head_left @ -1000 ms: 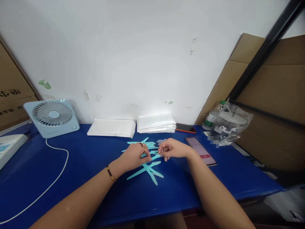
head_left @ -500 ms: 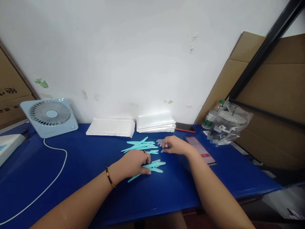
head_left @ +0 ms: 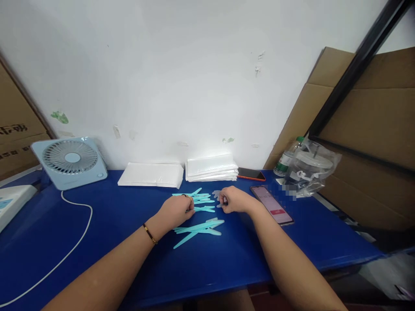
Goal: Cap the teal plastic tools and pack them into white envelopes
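My left hand (head_left: 177, 210) is closed, its fingertips pinching a slim teal stick that looks like an eyebrow razor (head_left: 205, 209); the palm hides its near end. Just beyond lies a loose pile of similar teal razors (head_left: 199, 198), partly behind the hand. Closer to me, several more razors (head_left: 201, 227) lie crossed on the blue table. My right hand (head_left: 236, 200) is closed with thumb and fingers together at a few small translucent plastic caps (head_left: 216, 194). A cap shows at its fingertips, mostly covered by them.
White packets (head_left: 151, 174) and a second white stack (head_left: 210, 168) lie along the wall. One phone (head_left: 251, 174) is behind my right hand, another phone (head_left: 274, 206) beside my right forearm. A fan (head_left: 71, 159) stands left; a bottle (head_left: 285, 162) and bagged cup (head_left: 311, 168) stand right.
My left hand has moved away from the near razors, up and left to the single razor by the far pile. My right hand stays by the caps, its fingers shifted slightly.
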Tool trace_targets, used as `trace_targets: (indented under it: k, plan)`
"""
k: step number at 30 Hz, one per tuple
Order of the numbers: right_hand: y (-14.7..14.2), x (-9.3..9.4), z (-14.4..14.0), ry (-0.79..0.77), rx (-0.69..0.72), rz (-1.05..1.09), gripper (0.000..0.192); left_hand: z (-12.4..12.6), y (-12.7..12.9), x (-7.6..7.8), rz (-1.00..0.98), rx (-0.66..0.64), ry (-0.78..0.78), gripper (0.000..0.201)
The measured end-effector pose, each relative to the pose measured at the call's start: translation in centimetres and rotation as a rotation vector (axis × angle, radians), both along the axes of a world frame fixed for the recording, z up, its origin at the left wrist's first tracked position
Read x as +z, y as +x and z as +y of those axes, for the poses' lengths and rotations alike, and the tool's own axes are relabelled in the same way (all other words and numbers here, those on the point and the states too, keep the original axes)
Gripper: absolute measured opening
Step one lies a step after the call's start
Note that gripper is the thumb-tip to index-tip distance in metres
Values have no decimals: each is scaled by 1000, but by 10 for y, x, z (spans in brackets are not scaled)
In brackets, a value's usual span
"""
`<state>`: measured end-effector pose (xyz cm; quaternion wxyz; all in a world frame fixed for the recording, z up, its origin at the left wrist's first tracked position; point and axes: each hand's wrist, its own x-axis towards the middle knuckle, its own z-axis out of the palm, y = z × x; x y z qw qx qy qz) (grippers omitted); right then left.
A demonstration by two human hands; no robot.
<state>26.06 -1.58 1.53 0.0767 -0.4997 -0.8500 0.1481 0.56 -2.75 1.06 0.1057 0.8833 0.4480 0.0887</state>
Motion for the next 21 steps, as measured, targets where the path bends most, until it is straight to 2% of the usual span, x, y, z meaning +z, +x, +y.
trace_targets:
  k: [6, 8, 10, 13, 17, 21]
  plan:
    - [4, 1, -1, -39, -10, 97, 16, 3, -8, 5, -139, 11, -60, 16]
    - [4, 3, -2, -30, 3, 157, 16, 4, -8, 6, -223, 17, -132, 17]
    - [3, 6, -3, 48, -5, 215, 14, 5, -8, 6, -338, 12, -286, 20]
    - [1, 9, -3, 260, -43, 271, 7, 5, -6, 8, -511, 44, -505, 25]
    - [-1, 14, -6, 443, 0, 267, 8, 3, -5, 14, -644, 128, -619, 29]
    - [-5, 16, -10, 497, 28, 172, 12, 1, -6, 19, -686, 167, -739, 25]
